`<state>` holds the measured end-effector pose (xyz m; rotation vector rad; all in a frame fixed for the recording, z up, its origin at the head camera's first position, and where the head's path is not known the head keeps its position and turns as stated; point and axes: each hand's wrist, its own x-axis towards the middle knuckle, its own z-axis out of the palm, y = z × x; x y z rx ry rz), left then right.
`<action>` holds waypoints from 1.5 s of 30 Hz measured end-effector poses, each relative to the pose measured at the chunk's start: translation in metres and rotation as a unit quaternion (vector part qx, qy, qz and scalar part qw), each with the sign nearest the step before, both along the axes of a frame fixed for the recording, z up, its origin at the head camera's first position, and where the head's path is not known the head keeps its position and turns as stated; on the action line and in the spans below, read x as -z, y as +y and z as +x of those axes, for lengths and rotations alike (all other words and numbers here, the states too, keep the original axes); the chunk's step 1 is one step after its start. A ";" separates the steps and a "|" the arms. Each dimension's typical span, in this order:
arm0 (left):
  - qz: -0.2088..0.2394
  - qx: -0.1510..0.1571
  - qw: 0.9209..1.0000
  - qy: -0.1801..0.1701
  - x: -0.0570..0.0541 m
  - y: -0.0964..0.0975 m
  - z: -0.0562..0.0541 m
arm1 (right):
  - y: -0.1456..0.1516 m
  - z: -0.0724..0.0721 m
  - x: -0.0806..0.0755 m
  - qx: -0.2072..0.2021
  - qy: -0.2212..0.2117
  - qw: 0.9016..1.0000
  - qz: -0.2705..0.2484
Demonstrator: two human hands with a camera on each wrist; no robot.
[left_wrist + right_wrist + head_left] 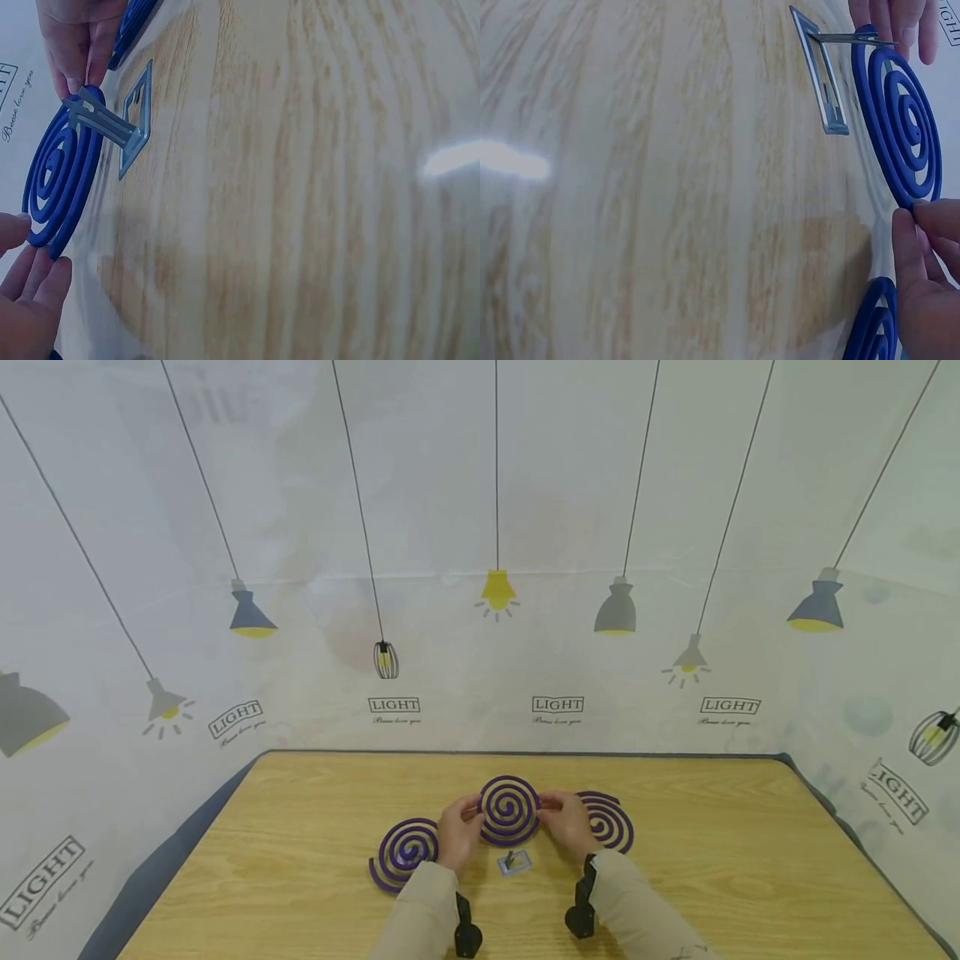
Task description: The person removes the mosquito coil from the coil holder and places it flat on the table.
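Upright between my two hands is a spiral mosquito coil [508, 808], purple in the head view and blue in the wrist views. My left hand [459, 833] pinches its left edge between thumb and fingers. At the opposite edge, my right hand [570, 823] grips it the same way, with the thumb and fingertips [904, 244] on the rim. Just in front of the coil, a small metal coil stand [514, 862] lies on the table, its bent-up prong [105, 122] overlapping the coil's edge in the left wrist view.
A second coil [390, 883] lies on the wooden table [300, 810], left of my left hand. A third coil [621, 827] lies behind my right hand and is partly hidden by it. A white lamp-printed wall covering [465, 727] rises along the table's back edge.
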<state>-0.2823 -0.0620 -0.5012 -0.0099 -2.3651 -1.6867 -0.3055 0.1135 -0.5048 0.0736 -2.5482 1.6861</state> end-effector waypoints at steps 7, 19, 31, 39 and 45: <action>0.001 0.007 1.000 -0.027 0.003 0.003 -0.001 | 0.001 -0.001 0.004 0.005 0.013 1.000 0.021; 0.029 0.041 0.999 -0.012 0.001 0.006 0.001 | -0.002 -0.002 0.007 0.021 0.015 0.999 0.039; 0.025 0.035 0.999 -0.025 -0.001 0.007 0.003 | -0.004 0.003 0.004 0.002 0.011 0.998 0.069; 0.024 0.032 0.999 -0.037 -0.002 0.009 0.004 | -0.003 0.005 0.003 -0.004 0.016 0.996 0.085; 0.026 0.026 0.999 -0.040 -0.003 0.010 0.005 | -0.003 0.006 0.002 -0.006 0.025 0.994 0.102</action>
